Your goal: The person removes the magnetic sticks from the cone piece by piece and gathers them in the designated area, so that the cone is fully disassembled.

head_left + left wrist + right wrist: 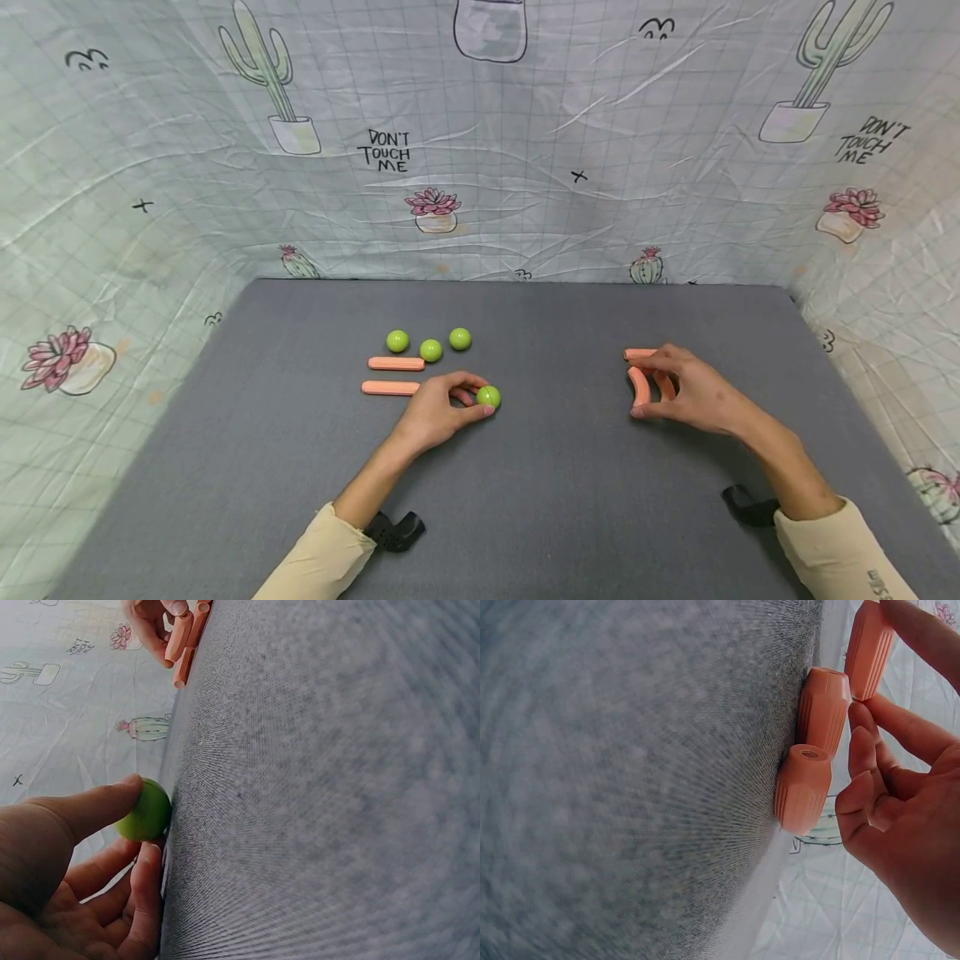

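My left hand [437, 414] pinches a green ball [488, 397] between thumb and fingers, right at the grey tabletop. The left wrist view shows this ball [147, 811] low beside the surface. Over on the right, my right hand [699, 392] pinches a curved orange ribbed rod [638, 388] by its ends, between thumb and fingertips. Its ribs show on the held rod [868, 651] in the right wrist view, raised off the table. Beneath that hand lie another curved orange rod [665, 386] and an orange rod [639, 354], partly hidden by the fingers.
Behind my left hand are three loose green balls, among them a left ball [397, 341] and a right ball [460, 338]. Two straight orange rods, a farther rod [395, 363] and a nearer rod [388, 387], lie beside them. A printed cloth [525, 217] hangs around the grey table [540, 500].
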`<state>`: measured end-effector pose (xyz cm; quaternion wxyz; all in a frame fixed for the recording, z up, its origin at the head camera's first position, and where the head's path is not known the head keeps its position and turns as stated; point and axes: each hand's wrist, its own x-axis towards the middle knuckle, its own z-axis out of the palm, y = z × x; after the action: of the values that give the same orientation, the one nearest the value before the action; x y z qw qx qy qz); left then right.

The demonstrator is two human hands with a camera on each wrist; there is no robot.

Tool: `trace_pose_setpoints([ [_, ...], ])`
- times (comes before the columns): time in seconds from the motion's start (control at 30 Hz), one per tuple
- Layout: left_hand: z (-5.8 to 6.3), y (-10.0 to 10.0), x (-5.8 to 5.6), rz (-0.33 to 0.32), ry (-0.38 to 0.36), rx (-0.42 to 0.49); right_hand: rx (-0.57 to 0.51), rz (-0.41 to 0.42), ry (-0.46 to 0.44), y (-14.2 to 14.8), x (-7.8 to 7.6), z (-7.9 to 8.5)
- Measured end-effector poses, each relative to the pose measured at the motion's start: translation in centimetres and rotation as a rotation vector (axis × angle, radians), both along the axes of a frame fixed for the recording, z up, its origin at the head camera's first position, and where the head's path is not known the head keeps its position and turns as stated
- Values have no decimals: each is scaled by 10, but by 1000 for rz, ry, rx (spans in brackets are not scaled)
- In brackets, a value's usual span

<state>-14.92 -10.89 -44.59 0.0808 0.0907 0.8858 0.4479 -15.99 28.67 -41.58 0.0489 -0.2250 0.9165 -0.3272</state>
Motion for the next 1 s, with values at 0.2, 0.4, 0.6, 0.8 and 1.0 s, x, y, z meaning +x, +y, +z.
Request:
trace_pose_setpoints([
  [0.2, -1, -1, 1, -4, 13, 2, 40, -13, 6, 1, -1, -2],
  [0.4, 0, -1, 1, -12, 15, 3, 118, -37, -3, 2, -1, -2],
  [0.6, 0, 0, 0, -3, 9, 12, 143, -31, -4, 2, -3, -4],
  [0.8, 0, 0, 0, 1, 15, 11, 161, -34, 3, 1, -3, -5],
  [1.0, -1, -1, 0, -16, 7, 15, 130, -37, 8, 1, -2, -7],
])
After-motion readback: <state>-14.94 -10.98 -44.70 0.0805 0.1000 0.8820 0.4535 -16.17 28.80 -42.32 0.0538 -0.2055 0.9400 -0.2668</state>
